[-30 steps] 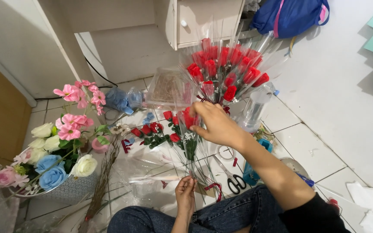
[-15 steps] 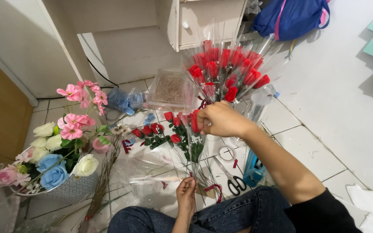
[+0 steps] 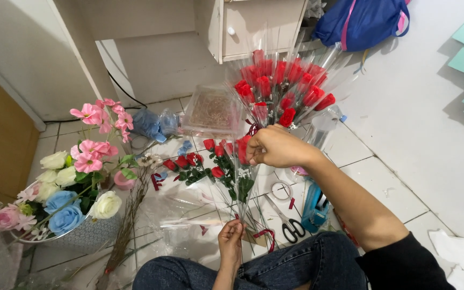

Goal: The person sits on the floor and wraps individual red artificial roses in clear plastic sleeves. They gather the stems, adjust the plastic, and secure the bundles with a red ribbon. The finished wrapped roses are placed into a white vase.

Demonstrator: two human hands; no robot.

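My right hand (image 3: 277, 146) pinches the top of a single red rose in a clear plastic sleeve (image 3: 243, 172), at the bud. My left hand (image 3: 231, 239) grips the bottom end of that rose's stem, just above my knee. A bundle of wrapped red roses (image 3: 280, 88) stands upright right behind my right hand. Several loose red roses (image 3: 197, 164) with green leaves lie on the tiled floor to the left of the held one.
A basket of pink, white and blue flowers (image 3: 63, 193) sits at left. Scissors (image 3: 291, 225), a tape roll (image 3: 281, 190) and a blue tool (image 3: 313, 207) lie by my right leg. A clear plastic box (image 3: 210, 110), blue wrapping (image 3: 154, 123) and a white cabinet (image 3: 253, 24) stand behind.
My right hand has drawn slightly nearer and closed on the top of the sleeved rose. The left hand stays at the stem's base.
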